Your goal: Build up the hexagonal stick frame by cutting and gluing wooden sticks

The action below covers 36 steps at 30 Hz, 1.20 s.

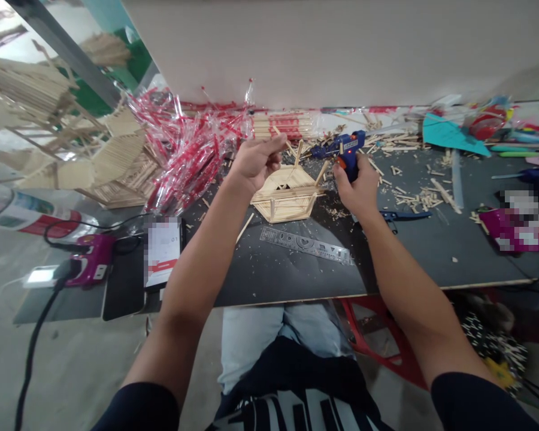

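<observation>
My left hand (255, 161) is closed in a pinch on a thin wooden stick (288, 145), held just above the far left side of a hexagonal frame of wooden sticks (288, 193) that lies on the dark board (278, 275). My right hand (358, 190) grips a blue hot glue gun (341, 147) by its handle, nozzle pointing left toward the stick. A few upright sticks rise from the frame's corners.
A clear ruler (306, 244) lies in front of the frame. Red-and-clear packets of sticks (186, 149) pile up at the left, with stick models (94, 161) behind. Blue cutters (402, 216), wood scraps (424, 194), a phone (161, 251) and a magenta device (90, 263) lie around.
</observation>
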Each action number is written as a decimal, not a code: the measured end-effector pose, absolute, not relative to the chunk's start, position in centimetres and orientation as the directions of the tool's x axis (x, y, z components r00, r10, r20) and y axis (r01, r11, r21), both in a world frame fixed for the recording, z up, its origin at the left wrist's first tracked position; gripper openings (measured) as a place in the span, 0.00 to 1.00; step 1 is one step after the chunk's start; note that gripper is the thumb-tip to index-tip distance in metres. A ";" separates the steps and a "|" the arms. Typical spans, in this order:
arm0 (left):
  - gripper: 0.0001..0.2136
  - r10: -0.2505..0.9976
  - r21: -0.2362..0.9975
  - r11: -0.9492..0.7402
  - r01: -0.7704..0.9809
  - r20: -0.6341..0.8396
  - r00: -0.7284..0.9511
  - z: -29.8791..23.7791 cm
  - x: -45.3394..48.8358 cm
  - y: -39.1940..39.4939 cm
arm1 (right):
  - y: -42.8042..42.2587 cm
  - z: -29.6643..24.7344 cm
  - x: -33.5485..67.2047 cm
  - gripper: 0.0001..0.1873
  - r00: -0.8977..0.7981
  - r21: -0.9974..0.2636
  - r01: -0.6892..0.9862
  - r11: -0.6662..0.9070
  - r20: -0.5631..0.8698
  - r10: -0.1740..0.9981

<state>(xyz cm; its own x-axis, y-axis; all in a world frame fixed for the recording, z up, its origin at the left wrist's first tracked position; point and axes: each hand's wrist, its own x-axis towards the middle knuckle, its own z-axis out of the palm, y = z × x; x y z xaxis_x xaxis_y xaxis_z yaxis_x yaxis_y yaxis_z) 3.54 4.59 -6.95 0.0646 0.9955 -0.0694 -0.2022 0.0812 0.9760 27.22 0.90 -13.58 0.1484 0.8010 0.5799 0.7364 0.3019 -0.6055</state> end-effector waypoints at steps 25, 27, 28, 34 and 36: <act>0.09 0.995 0.968 0.093 -0.233 -0.084 0.051 -6.1 4.3 3.6 | 0.7 -13.3 27.2 0.27 0.136 -0.604 0.736 0.307 0.575 0.807; 0.09 0.995 0.968 0.091 -0.235 -0.081 0.050 -6.2 4.3 3.7 | 0.7 -13.3 27.3 0.28 0.139 -0.604 0.737 0.304 0.575 0.806; 0.09 0.996 0.968 0.089 -0.235 -0.080 0.049 -6.2 4.3 3.7 | 0.7 -13.3 27.3 0.29 0.142 -0.607 0.735 0.302 0.574 0.807; 0.10 0.994 0.965 0.101 -0.244 -0.085 0.076 -6.0 4.2 3.4 | 0.8 -13.3 27.9 0.29 0.129 -0.614 0.734 0.291 0.547 0.827; 0.10 0.994 0.967 0.093 -0.237 -0.076 0.080 -5.9 4.2 3.3 | 0.8 -13.4 28.0 0.29 0.128 -0.608 0.738 0.294 0.553 0.823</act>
